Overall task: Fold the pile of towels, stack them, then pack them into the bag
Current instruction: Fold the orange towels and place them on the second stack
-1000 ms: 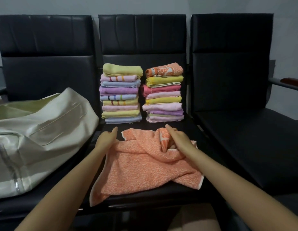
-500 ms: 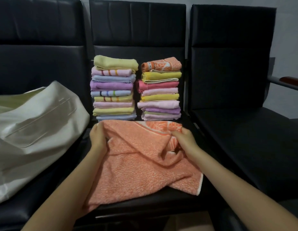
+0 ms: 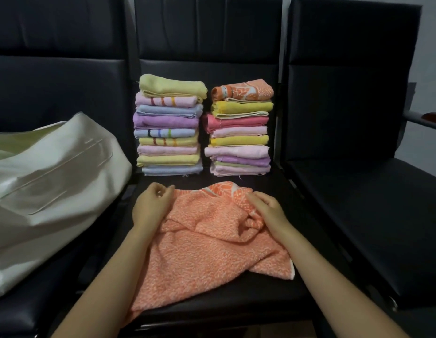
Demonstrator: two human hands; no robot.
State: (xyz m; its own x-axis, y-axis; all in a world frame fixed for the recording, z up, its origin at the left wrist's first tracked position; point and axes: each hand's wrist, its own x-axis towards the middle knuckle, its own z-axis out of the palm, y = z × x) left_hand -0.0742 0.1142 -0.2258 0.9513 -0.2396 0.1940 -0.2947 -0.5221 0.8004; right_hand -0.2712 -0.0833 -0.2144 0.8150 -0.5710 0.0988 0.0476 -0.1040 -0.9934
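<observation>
With both hands, left hand and right hand, pinching the rumpled orange towel at its far edge, spreading it flat on the chair seat before folding seems best.

The loose towel at lower centre is orange with fine white flecks and a white edge. The left stack at centre runs pale yellow, pink, blue and purple, some with coloured stripes. The right stack is topped by patterned orange, then yellow, coral and pinks. The bag at left is cream. The chairs are black.
</observation>
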